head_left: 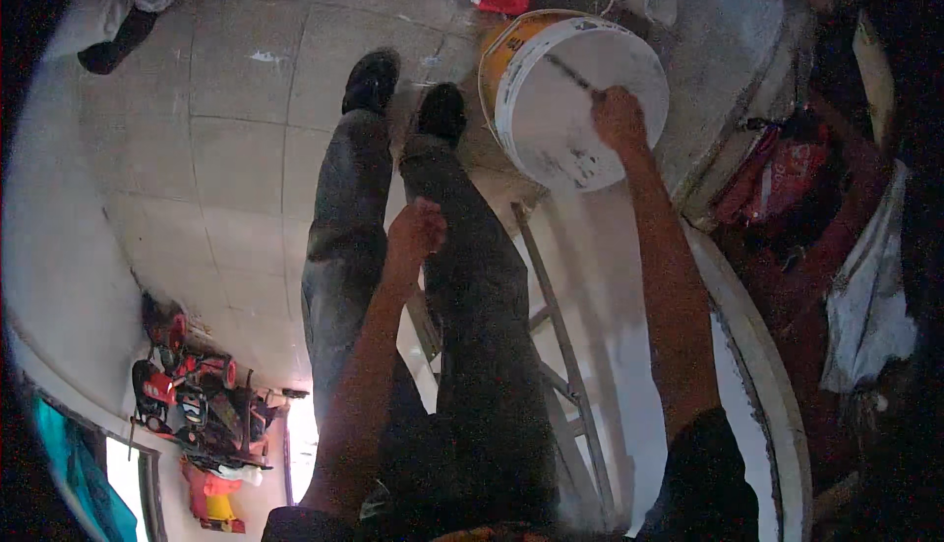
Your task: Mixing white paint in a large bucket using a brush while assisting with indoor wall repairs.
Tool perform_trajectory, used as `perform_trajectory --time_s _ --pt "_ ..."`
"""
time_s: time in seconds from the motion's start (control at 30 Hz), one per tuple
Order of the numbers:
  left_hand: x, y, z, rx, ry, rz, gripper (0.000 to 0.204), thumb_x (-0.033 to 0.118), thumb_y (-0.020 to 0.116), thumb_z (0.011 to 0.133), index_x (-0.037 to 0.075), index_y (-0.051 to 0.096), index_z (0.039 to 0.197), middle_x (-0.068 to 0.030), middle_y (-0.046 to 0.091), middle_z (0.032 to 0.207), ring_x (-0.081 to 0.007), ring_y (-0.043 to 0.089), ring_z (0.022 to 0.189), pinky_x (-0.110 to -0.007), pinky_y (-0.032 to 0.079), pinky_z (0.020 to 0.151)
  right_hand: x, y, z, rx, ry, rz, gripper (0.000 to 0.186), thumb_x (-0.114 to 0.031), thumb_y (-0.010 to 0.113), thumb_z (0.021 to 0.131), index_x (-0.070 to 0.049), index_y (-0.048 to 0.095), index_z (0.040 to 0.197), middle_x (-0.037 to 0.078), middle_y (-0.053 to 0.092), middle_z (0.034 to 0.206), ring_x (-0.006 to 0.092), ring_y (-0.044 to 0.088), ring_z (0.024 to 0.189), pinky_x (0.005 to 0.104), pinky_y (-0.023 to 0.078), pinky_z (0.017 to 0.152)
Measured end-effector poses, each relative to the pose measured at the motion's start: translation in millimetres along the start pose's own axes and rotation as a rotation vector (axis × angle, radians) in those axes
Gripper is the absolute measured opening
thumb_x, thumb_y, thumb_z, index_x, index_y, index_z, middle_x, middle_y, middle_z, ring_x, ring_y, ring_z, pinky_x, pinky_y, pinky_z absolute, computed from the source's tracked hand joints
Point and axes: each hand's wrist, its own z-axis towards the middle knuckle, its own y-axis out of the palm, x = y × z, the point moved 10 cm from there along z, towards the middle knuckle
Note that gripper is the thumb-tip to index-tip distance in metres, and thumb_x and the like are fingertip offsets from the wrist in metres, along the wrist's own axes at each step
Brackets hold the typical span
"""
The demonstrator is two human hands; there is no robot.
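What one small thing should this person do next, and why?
Perhaps bring the left hand over to steady the bucket by its rim: the right hand grips a slim dark tool over the bucket's pale round top, while the left is apart from it, in front of the legs.

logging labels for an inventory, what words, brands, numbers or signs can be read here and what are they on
Orange-and-white bucket: dark lettering on its orange side; I won't copy out printed words.
Red package at right: pale lettering, too blurred to read reliably.
I can make out no other text.
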Motion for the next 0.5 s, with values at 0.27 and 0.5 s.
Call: perform_trajectory --time_s 0.27,0.5 --pt "-4.7 -4.7 4.7 0.016 0.021 0.001 0.027 0.032 0.045 0.093 0.009 0.051 0.105 -0.0044 0.055 0.087 -0.015 0.054 0.081 -0.029 0.045 0.07 -24.7 28.4 -50.9 -0.114 0.063 0.063 0.026 -0.025 0.052 0.082 0.0 0.059 0.084 0.021 0.06 0.08 0.0365 0.06 0.073 0.0453 0.049 0.068" --pt "2.7 -3.4 2.7 -0.044 0.154 0.143 0.018 0.02 0.048 0.092 0.007 0.052 0.103 -0.0048 0.054 0.09 -0.0152 0.054 0.08 -0.029 0.046 0.069 -10.8 -19.2 -14.8 0.042 0.142 0.01 0.028 -0.025 0.048 0.086 -0.002 0.06 0.074 0.019 0.058 0.072 0.0329 0.06 0.068 0.0457 0.048 0.063"
